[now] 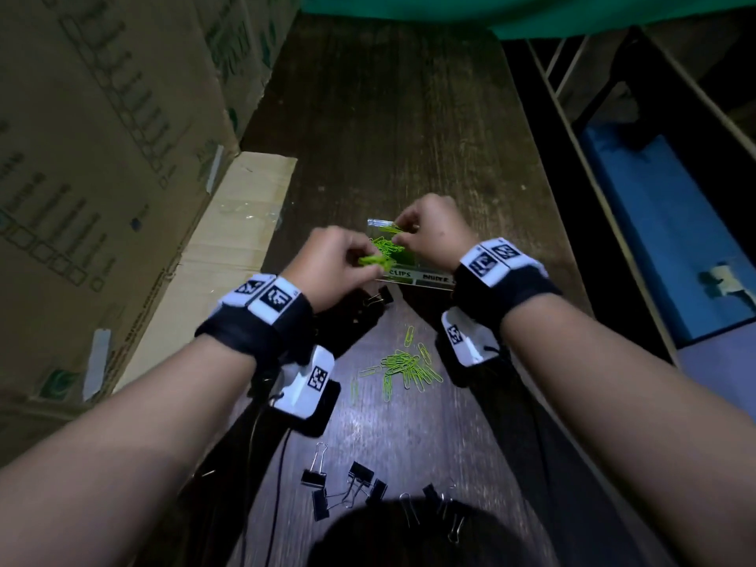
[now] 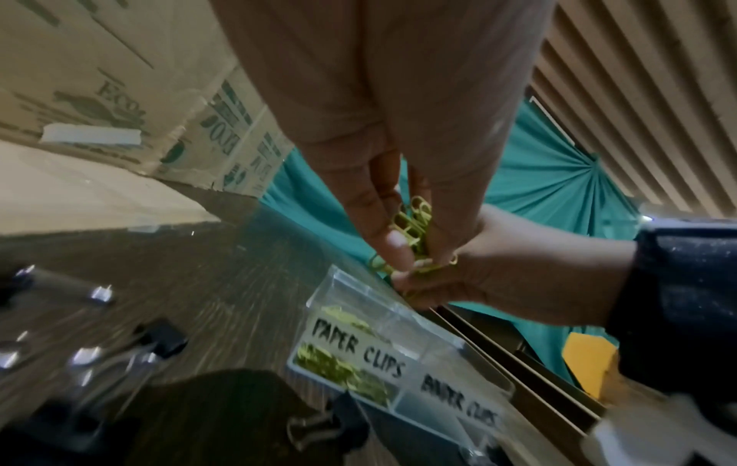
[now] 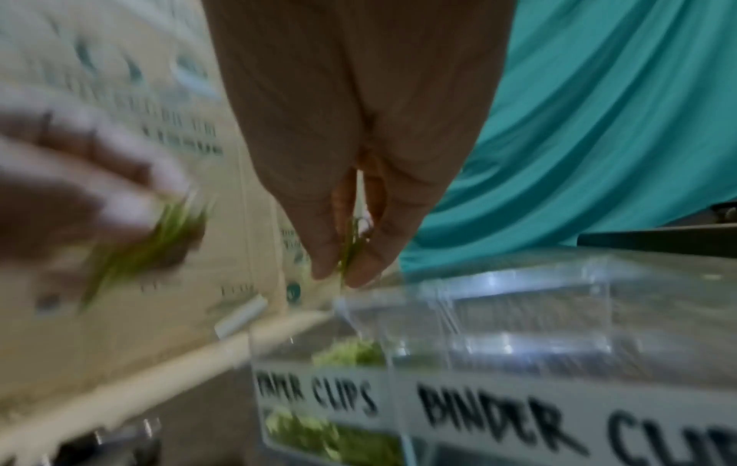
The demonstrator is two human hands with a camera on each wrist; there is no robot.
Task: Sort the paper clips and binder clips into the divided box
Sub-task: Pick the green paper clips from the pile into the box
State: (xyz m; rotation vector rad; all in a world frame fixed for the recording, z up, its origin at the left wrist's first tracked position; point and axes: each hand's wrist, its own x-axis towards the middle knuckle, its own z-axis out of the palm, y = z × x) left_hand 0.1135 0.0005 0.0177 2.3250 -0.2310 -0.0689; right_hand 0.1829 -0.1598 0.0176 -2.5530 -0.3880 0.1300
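Head: left hand [image 1: 333,261] and right hand [image 1: 429,231] each pinch green paper clips [image 1: 378,255] over the divided box [image 1: 413,276] mid-counter.
Left wrist: fingers clamp clips; binder clips [image 2: 159,340] blurred.
Right wrist: heavily blurred; thumb and finger pinch one clip.

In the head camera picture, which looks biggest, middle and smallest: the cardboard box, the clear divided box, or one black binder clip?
1. cardboard box, by far the largest.
2. clear divided box.
3. black binder clip, smallest, though nearer the camera.
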